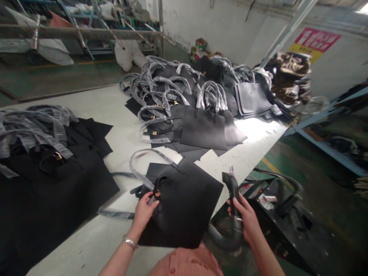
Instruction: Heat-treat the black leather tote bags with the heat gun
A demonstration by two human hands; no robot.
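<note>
A flat black bag panel (186,203) lies at the table's near edge, with a plastic-wrapped handle (149,153) arching above it. My left hand (146,209) pinches the black strap (158,184) with a gold buckle at the panel's left side. My right hand (244,212) is wrapped round a black hose nozzle (232,191), just right of the panel. The nozzle's end points up and away from me, apart from the panel. A ribbed hose (221,235) curves below this hand.
Black bag panels with wrapped handles (204,126) are piled across the pale table (94,249). Another dark pile (57,184) covers its left side. A black machine (287,222) stands right of the table, near a blue rack (324,147).
</note>
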